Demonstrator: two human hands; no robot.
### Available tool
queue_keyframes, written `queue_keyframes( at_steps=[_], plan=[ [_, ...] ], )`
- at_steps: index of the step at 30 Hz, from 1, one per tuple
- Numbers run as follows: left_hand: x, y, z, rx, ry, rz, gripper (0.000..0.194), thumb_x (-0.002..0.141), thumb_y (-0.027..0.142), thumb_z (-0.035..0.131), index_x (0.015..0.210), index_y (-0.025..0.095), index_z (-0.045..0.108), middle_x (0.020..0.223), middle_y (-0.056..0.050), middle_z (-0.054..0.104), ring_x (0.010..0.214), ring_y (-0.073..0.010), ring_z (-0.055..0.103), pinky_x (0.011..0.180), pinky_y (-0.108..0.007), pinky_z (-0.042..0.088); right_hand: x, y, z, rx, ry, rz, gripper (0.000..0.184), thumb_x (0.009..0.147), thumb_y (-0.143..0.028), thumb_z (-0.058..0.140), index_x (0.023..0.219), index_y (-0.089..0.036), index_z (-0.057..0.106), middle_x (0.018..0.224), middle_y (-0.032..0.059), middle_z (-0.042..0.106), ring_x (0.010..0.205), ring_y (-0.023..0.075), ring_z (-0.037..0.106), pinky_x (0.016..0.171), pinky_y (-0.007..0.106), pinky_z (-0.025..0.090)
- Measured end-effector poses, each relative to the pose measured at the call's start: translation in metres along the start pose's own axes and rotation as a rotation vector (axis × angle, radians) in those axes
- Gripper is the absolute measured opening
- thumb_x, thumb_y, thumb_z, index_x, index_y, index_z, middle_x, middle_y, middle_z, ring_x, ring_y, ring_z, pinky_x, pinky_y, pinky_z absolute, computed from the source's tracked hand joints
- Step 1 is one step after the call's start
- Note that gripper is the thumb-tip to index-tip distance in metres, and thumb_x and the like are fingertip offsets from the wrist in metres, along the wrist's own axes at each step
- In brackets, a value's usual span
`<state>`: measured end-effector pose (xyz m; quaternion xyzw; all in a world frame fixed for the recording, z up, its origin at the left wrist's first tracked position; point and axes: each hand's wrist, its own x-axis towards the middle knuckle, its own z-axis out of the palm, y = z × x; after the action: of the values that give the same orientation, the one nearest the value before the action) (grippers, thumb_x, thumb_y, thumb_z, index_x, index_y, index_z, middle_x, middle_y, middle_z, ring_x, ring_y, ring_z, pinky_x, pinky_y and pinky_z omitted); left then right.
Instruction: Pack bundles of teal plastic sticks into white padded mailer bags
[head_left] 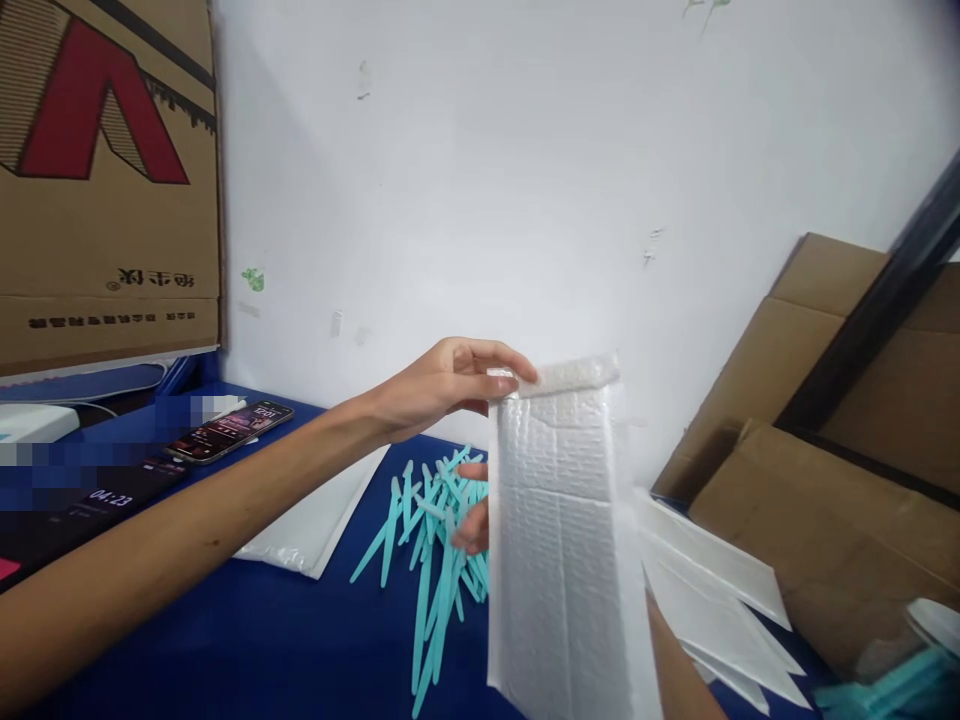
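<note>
A white padded bubble mailer [559, 520] hangs upright in front of me, its folded flap along the top. My left hand [469, 375] pinches the mailer's top left corner between thumb and fingers. Behind the mailer is my right hand [472, 510], mostly hidden; only parts of its fingers show past the left edge, apart and slightly blurred. Those fingers are close to a loose pile of slim teal plastic sticks [442, 580] with pale tips, which resemble eyebrow razors. Whether they touch the pile is unclear.
More white mailers [720, 580] lie fanned out at right, and another white mailer [322, 520] lies beneath my left arm. Two phones, one lit [229, 430], rest at left. Cardboard boxes [105, 200] stand at both sides. Further teal items [892, 690] are at lower right.
</note>
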<state>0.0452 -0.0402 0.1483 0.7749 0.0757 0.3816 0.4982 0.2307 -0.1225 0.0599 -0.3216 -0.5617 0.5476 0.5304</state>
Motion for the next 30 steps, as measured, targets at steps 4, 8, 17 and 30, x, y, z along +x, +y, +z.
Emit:
queue_keyframes(
  at_steps=[4, 8, 17, 30],
  plan=[
    [0.003, -0.008, 0.003, 0.088, 0.034, 0.036, 0.013, 0.08, 0.027, 0.07, 0.086, 0.016, 0.069, 0.098, -0.007, 0.07, 0.093, -0.0183, 0.064, 0.088, -0.037, 0.05, 0.003, 0.008, 0.001, 0.085, -0.103, 0.044, 0.045, 0.076, -0.062, 0.071, 0.098, -0.023, 0.071, 0.057, -0.0049, 0.052, 0.044, 0.0088, 0.044, 0.044, 0.021, 0.039],
    [0.004, -0.013, -0.003, 0.058, 0.041, -0.003, 0.023, 0.086, 0.031, 0.053, 0.083, 0.014, 0.069, 0.104, -0.009, 0.071, 0.102, -0.0227, 0.062, 0.094, -0.04, 0.047, 0.008, 0.008, -0.008, 0.034, 0.132, -0.015, 0.035, 0.082, -0.048, 0.073, 0.104, -0.022, 0.068, 0.068, -0.0024, 0.063, 0.052, 0.0096, 0.052, 0.052, 0.02, 0.046],
    [0.003, -0.026, -0.001, 0.137, 0.116, -0.214, 0.04, 0.083, 0.054, 0.06, 0.075, 0.014, 0.062, 0.075, -0.005, 0.065, 0.065, -0.0152, 0.06, 0.06, -0.028, 0.047, 0.013, 0.016, 0.001, -0.216, 0.337, -0.048, 0.054, 0.078, -0.049, 0.076, 0.121, -0.02, 0.064, 0.106, 0.0091, 0.074, 0.101, 0.0283, 0.068, 0.082, 0.035, 0.056],
    [-0.004, -0.034, 0.019, 0.188, 0.283, -0.039, 0.033, 0.085, 0.05, 0.06, 0.082, 0.017, 0.064, 0.085, -0.004, 0.066, 0.074, -0.0131, 0.058, 0.067, -0.025, 0.044, 0.01, 0.028, -0.008, -0.243, 0.531, -0.032, 0.066, 0.068, -0.054, 0.081, 0.12, -0.016, 0.065, 0.089, 0.0105, 0.076, 0.076, 0.0297, 0.071, 0.058, 0.033, 0.057]
  ],
)
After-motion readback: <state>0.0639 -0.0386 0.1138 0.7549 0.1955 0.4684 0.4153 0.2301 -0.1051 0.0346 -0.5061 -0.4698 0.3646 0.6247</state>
